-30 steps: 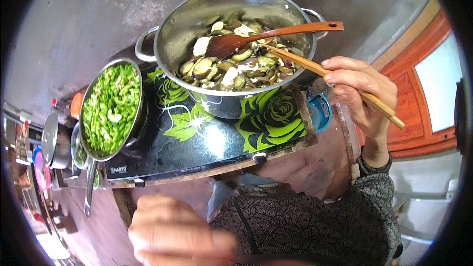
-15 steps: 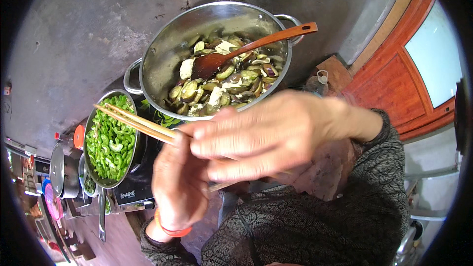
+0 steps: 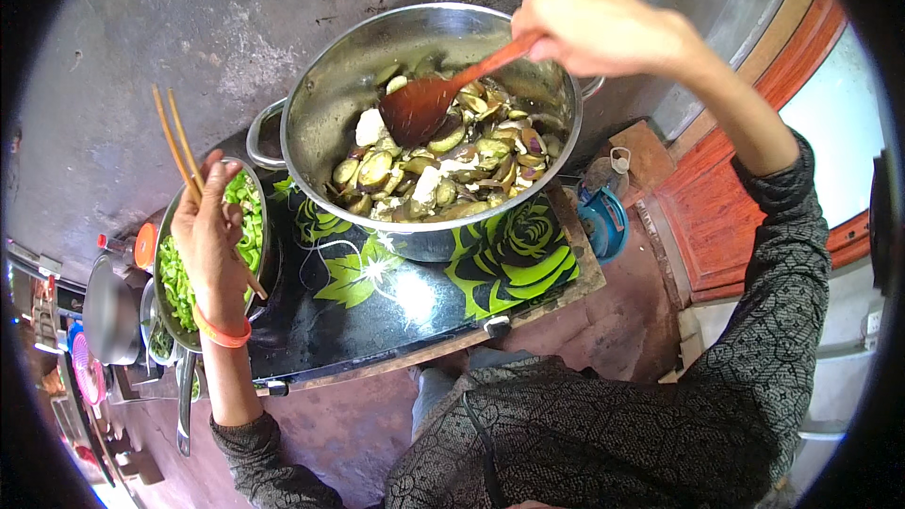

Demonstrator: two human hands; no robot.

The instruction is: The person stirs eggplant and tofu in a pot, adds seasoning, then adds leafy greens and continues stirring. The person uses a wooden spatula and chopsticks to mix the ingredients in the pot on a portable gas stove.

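Note:
My right hand (image 3: 603,24) grips the handle of a wooden spoon (image 3: 443,94), whose bowl rests among sliced eggplant pieces (image 3: 443,165) in a big steel pot (image 3: 325,94). The pot stands on a black cooktop (image 3: 377,292) with green flower patterns. My left hand (image 3: 212,236), with an orange band at the wrist, holds a pair of wooden chopsticks (image 3: 179,146) pointing up and away, above a metal bowl of chopped green peppers (image 3: 245,217) at the cooktop's left.
A grey concrete wall (image 3: 141,57) rises behind the stove. Left of it stand a steel pot with lid (image 3: 108,311), an orange cup (image 3: 144,245) and a pink strainer (image 3: 87,368). A blue container (image 3: 603,217) and a small bottle (image 3: 617,162) sit on the right, by a red wooden door frame (image 3: 745,160).
The chopsticks passed from my right hand to my left, which moved out over the pepper bowl. My right hand reached up and took the spoon handle.

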